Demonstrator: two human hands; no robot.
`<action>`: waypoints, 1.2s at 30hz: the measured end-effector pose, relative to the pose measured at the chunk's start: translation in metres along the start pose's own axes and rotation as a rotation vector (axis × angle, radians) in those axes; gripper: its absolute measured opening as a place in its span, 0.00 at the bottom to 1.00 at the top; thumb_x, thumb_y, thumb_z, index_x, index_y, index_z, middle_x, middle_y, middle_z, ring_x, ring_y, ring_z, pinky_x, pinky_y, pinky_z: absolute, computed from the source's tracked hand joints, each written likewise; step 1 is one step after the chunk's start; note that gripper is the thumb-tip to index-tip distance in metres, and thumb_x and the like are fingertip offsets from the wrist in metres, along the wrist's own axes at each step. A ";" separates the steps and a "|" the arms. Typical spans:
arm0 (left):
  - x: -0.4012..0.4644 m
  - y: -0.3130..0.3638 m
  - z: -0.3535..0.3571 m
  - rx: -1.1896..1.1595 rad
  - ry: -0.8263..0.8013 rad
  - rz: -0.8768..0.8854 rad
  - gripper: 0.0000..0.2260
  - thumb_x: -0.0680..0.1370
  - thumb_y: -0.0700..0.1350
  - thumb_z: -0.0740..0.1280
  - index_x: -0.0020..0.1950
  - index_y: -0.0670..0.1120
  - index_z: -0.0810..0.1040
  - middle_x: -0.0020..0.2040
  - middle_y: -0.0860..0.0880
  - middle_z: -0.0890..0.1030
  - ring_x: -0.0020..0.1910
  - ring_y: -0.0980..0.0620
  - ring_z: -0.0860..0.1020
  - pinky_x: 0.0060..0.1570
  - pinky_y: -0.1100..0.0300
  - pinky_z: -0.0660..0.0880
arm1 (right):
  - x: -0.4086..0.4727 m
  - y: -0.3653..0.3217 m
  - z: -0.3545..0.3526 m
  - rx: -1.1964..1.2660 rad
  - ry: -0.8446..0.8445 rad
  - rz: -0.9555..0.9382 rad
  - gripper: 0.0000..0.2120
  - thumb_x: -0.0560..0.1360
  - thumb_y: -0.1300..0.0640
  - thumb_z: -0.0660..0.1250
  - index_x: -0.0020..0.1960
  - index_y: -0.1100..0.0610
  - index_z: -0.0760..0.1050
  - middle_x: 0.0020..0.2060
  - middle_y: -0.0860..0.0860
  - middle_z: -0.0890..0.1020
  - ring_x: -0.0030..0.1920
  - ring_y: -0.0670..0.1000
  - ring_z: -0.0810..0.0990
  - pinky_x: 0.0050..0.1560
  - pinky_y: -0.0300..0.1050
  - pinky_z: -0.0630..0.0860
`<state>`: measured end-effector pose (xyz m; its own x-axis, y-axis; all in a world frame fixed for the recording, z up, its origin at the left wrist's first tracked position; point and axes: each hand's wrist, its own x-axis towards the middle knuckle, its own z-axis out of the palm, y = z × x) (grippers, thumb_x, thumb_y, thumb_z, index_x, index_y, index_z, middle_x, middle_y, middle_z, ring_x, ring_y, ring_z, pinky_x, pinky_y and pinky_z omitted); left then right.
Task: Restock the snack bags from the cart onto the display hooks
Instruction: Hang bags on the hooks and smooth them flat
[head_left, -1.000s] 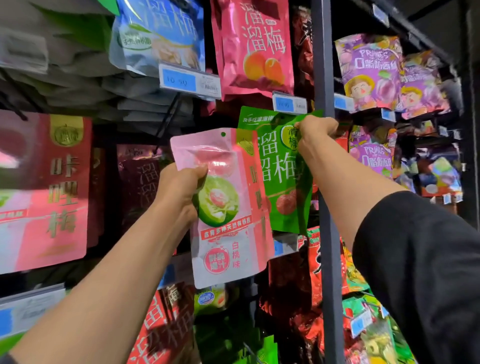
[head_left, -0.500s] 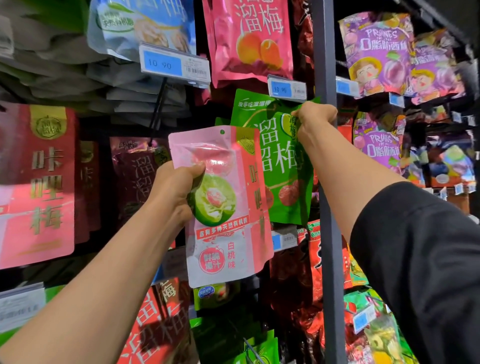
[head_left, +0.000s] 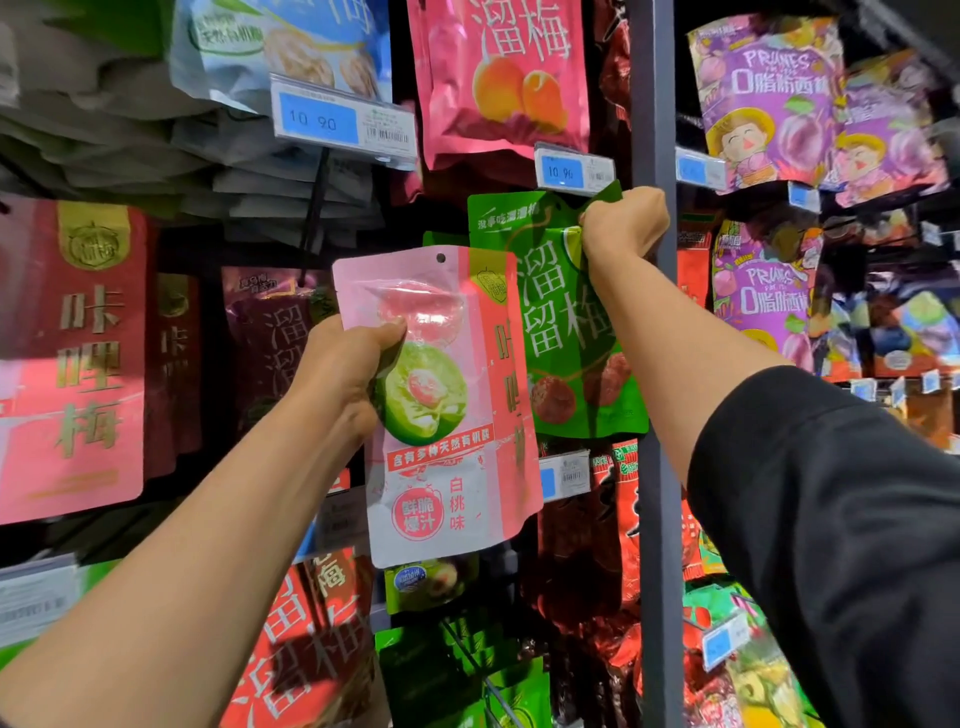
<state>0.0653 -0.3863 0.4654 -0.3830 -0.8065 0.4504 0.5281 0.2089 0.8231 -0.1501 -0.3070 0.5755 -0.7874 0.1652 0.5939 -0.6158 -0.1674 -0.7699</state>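
Dark metal upright (head_left: 655, 104) runs the full height of the display in front of us, splitting the hanging snacks into bays. Left of it hang a large red bag (head_left: 72, 358) at the edge, a pink bag with apricots (head_left: 501, 83) up top, and a blue price tag (head_left: 343, 122) reading 10.90; right of it hang purple prune bags (head_left: 769, 104). We hold the pink-and-white peach bag (head_left: 452, 415) in our left hand (head_left: 340, 374), thumb across its front and fingers curled behind its left edge, clamped on it. Its long axis stands nearly upright, leaning slightly left at the top, with the punched hole up and the print facing us. It floats in front of the racks, overlapping the green bag (head_left: 563, 322) just behind it. Our right hand (head_left: 623, 223) pinches the green bag's upper right corner, fingers closed tight on the crumpled foil, right against the upright. That bag also hangs lengthwise top-up, below a small price tag (head_left: 571, 169).
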 end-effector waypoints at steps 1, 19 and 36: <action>0.000 0.000 0.000 -0.001 0.002 0.000 0.07 0.77 0.35 0.66 0.53 0.41 0.79 0.41 0.46 0.83 0.30 0.54 0.82 0.26 0.63 0.77 | -0.001 0.000 0.000 0.026 0.007 0.033 0.06 0.72 0.65 0.65 0.37 0.58 0.74 0.41 0.54 0.78 0.42 0.53 0.76 0.38 0.42 0.67; -0.001 -0.003 -0.010 0.038 0.041 -0.007 0.05 0.78 0.35 0.66 0.50 0.43 0.79 0.40 0.46 0.83 0.30 0.54 0.82 0.26 0.62 0.77 | -0.042 0.021 0.019 -0.055 -0.080 -0.027 0.13 0.74 0.60 0.67 0.57 0.60 0.71 0.53 0.58 0.81 0.54 0.59 0.79 0.50 0.46 0.72; -0.019 0.001 -0.041 0.008 0.042 -0.073 0.05 0.78 0.36 0.65 0.50 0.42 0.79 0.33 0.49 0.84 0.29 0.55 0.82 0.25 0.63 0.77 | -0.093 0.083 0.050 0.003 0.016 -0.402 0.23 0.76 0.52 0.66 0.65 0.65 0.69 0.60 0.60 0.73 0.58 0.52 0.71 0.60 0.39 0.67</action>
<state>0.1043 -0.3932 0.4438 -0.3876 -0.8424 0.3743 0.4937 0.1532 0.8560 -0.1291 -0.3850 0.4679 -0.4833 0.2329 0.8439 -0.8747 -0.0888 -0.4764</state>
